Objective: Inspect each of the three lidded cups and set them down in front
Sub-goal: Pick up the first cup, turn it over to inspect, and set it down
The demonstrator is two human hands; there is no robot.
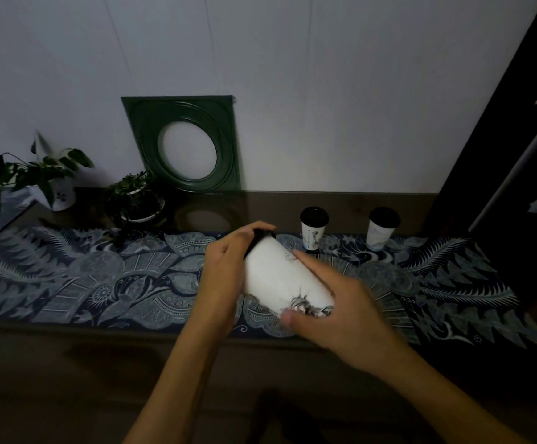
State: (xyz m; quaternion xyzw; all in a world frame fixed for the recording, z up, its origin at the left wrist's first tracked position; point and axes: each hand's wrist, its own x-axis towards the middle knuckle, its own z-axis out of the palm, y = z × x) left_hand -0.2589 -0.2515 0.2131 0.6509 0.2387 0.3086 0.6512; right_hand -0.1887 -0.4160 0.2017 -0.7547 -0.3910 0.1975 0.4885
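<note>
Above patterned cloth (100, 283), both hands (225, 270) clasp tilted cup (280, 277).

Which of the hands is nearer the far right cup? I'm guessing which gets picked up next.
The right hand. It grips the base of the tilted cup, below and left of the far right cup. The left hand holds the lid end, farther left.

A dim home room: potted plants (41, 174), patterned table runner (100, 277), green decorative frame (187, 142) against wall.
</note>
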